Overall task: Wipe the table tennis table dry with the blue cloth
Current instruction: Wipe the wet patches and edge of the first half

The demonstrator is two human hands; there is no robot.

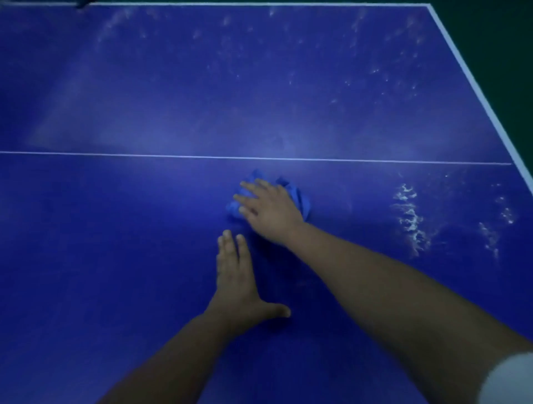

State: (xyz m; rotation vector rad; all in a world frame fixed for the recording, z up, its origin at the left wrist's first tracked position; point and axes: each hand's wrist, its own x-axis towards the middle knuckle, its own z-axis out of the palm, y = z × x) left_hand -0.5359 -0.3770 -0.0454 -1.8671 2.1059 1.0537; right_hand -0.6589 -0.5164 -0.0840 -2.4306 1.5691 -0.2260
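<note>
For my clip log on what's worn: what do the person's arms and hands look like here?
The left hand and right hand are bare: no gloves, rings or watch visible. Both forearms are uncovered. A white sleeve shows at the right arm's upper end; no sleeve shows on the left.

Dark green floor (501, 40) fills the far right corner and runs as a thin strip along the far edge of view. It is plain, unlit, with no markings visible. Small dark object (82, 3) at the far left, cut off by the frame and too blurred to identify. White sleeve (510, 380) edge at the near right corner, out of focus.
</note>
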